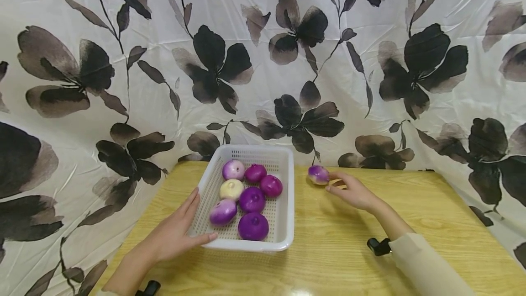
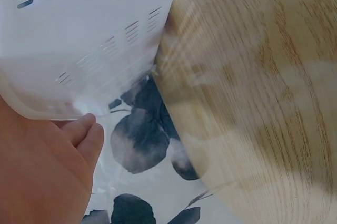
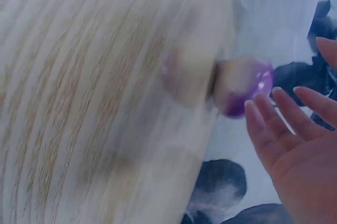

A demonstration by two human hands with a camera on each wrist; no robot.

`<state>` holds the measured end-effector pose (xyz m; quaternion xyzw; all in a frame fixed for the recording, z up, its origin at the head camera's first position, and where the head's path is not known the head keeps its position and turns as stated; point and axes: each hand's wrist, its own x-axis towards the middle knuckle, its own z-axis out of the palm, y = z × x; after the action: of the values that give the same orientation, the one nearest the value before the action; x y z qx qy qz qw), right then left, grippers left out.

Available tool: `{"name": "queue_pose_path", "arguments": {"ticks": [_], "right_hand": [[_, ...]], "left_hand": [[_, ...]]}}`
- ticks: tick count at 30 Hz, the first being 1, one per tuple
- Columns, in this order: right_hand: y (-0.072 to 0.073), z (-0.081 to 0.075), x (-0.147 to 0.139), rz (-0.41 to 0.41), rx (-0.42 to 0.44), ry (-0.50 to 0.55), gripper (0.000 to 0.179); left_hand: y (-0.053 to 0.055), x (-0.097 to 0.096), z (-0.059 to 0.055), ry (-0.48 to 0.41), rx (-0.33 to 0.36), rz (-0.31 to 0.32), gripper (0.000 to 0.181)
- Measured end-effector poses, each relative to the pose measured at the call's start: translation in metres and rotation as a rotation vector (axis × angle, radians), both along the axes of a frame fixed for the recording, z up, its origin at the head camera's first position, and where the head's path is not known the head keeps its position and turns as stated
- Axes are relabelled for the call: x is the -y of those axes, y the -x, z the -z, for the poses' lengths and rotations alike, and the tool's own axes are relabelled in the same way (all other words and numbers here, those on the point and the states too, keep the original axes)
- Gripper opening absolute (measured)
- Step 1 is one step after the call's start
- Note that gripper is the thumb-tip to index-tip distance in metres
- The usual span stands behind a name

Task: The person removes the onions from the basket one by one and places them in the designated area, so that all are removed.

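Observation:
A white plastic basket [image 1: 289,195] stands left of the table's middle, with several glossy onions inside: purple ones [image 1: 252,200], pale purple-and-white ones [image 1: 223,212] and a cream one [image 1: 231,189]. My left hand [image 1: 174,232] holds the basket's near left corner, thumb over the front rim and fingers along the left side. In the left wrist view, fingertips [image 2: 90,132] show below the rim. Right of the basket, a single purple-and-white onion [image 1: 318,175] lies near the table's back edge. My right hand [image 1: 354,191] reaches it from the right, with spread fingers [image 3: 268,124] close beside its surface.
The light wood table [image 1: 337,250] has a glossy top that mirrors the onion in the right wrist view. A white cloth with dark flowers [image 1: 263,81] hangs behind the table and along its sides. Black wrist mounts [image 1: 379,246] sit at both wrists.

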<state>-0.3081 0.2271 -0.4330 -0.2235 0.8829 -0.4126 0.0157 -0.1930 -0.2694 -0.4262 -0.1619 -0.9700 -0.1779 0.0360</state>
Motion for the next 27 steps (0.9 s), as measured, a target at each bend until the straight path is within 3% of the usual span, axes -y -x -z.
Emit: {"name": "queue_pose_path", "arguments": {"ticks": [17,27], "right_hand": [[-0.031,-0.023,0.033,-0.129,-0.118,0.085,0.045],[-0.045,-0.030,0.059,-0.218,-0.087,0.138,0.046]], "left_hand": [[0.000,-0.001,-0.002,-0.012,0.015,-0.001,0.119],[0.000,0.000,-0.002,-0.013,0.018,-0.004,0.121]]}}
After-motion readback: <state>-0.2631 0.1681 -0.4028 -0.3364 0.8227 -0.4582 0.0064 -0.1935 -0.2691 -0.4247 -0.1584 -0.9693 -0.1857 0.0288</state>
